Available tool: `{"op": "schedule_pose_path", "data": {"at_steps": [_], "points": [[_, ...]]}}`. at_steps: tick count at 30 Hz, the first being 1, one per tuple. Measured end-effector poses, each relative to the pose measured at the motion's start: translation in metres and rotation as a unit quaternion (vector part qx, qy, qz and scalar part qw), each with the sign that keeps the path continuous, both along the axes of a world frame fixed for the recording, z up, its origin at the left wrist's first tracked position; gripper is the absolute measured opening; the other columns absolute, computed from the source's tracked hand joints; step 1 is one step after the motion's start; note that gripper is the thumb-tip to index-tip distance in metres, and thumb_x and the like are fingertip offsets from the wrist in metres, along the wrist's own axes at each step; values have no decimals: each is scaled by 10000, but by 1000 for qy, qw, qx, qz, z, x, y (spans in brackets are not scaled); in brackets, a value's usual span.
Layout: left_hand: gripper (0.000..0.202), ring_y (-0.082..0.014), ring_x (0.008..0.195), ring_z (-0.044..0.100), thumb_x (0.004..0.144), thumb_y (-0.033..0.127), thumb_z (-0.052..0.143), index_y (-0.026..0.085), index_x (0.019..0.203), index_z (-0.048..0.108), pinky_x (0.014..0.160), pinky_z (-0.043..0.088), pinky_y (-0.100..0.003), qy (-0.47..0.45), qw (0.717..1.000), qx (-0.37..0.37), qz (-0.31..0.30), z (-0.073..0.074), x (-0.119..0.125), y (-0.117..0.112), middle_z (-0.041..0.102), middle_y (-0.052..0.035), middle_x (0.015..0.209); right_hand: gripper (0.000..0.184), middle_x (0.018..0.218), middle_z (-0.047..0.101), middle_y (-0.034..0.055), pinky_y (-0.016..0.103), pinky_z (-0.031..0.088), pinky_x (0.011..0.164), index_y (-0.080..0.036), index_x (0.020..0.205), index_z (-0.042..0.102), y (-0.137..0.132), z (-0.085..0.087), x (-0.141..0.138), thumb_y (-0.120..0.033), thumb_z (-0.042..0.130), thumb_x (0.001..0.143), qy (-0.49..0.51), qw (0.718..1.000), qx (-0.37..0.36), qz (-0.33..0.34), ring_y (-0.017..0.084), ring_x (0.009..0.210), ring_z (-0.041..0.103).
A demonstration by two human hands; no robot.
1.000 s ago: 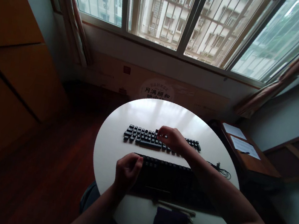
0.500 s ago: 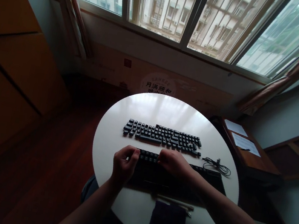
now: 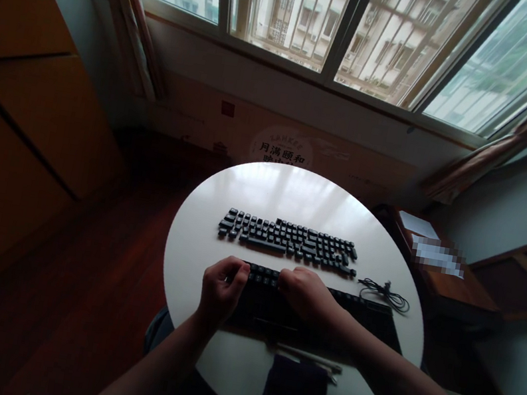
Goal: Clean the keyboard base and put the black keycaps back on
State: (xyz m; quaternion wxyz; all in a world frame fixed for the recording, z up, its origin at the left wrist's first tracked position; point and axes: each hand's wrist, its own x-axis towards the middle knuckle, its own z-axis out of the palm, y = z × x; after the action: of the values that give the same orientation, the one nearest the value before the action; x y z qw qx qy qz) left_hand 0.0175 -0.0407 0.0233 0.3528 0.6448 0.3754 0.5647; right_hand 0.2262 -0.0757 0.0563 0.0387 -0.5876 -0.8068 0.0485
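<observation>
my left hand (image 3: 223, 285) is curled at the far left corner of the black keyboard (image 3: 270, 306), thumb drawn in close to the bent forefinger; from this far off i can't tell how tightly they meet or whether they have hold of the corner or anything else. my right hand (image 3: 303, 288) is bent over the far edge of the same keyboard, knuckles up, fingers folded downward; the tips are hidden from me, so i can't tell how wide they are or if they pinch something. a short stretch of keys shows between the two hands, and more run along the far edge to the right of my right hand. the near part of the keyboard is too dark for me to make out.

the keyboard lies flat on a round white table (image 3: 200, 214). just beyond it i see black keycaps (image 3: 263, 245) laid out in rows, with gaps among them. a coiled black cable (image 3: 391, 298) sits near the keyboard's far right corner. on my near side there's a thin pale rod (image 3: 312, 359) close to the keyboard's front edge, and next to it a dark purple cloth (image 3: 294, 391). off to the right, papers (image 3: 418, 225) lie on a brown side table (image 3: 474, 297).
</observation>
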Motion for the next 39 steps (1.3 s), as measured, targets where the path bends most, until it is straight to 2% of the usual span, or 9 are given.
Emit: {"op": "schedule_pose_path", "data": {"at_steps": [3,7,11,14,20,28,33,37,39], "points": [[240,-115,542,533,887,276,578,168,675,610,543,434,-226,4,1000,4,-8,1,0,0,583,25,596,55,726,626,45,264,348,582,-168,869,634,-2,1,-3,-118,616,880,-1,1000,-2,4,169,645,544],[256,-115,538,522,891,282,575,169,663,602,539,428,-227,10,1000,3,-8,0,1,0,568,26,587,271,984,698,73,303,468,766,-195,1133,622,-7,1,9,-92,610,882,88,994,51,46,211,892,617],[270,-111,526,500,891,287,570,170,649,590,530,419,-225,16,1000,3,-3,-1,1,0,545,29,573,220,1134,670,108,364,509,826,-192,1043,685,-15,-4,27,-94,542,907,132,981,144,18,240,976,602],[270,-108,523,500,891,281,568,170,646,586,525,419,-219,20,1000,6,-8,2,2,0,540,30,568,302,1217,633,129,419,524,870,-200,1044,719,-21,-14,33,-48,542,854,115,982,147,31,270,1040,589],[264,-108,520,506,888,275,564,171,647,592,524,424,-218,26,1000,13,-9,4,3,-1,557,28,572,370,1392,549,141,537,435,1051,-227,1110,735,-29,-28,29,-50,547,844,92,982,156,53,329,1294,477],[259,-113,531,522,894,266,566,175,653,596,539,424,-229,48,998,38,1,-1,2,-2,563,23,579,381,1526,441,93,594,278,1146,-252,1178,703,-31,-24,25,-107,567,853,37,992,108,51,348,1429,339],[241,-105,518,516,892,244,569,174,663,596,533,418,-224,74,994,77,-7,1,2,-5,561,25,581,424,1546,415,78,614,272,1142,-270,1184,701,-30,-20,25,-85,571,825,26,993,97,62,356,1442,321],[250,-103,522,515,903,246,561,176,665,586,536,419,-221,65,995,70,1,0,2,-4,556,28,580,411,1553,399,104,588,304,1142,-231,1163,707,-9,-9,38,-53,558,824,29,979,135,147,332,1465,283],[256,-103,515,505,905,253,559,177,661,582,530,416,-223,72,995,76,-4,0,2,-4,552,27,579,368,1538,417,125,566,319,1143,-201,1130,716,14,1,49,-47,544,844,43,972,173,154,315,1466,286]]}}
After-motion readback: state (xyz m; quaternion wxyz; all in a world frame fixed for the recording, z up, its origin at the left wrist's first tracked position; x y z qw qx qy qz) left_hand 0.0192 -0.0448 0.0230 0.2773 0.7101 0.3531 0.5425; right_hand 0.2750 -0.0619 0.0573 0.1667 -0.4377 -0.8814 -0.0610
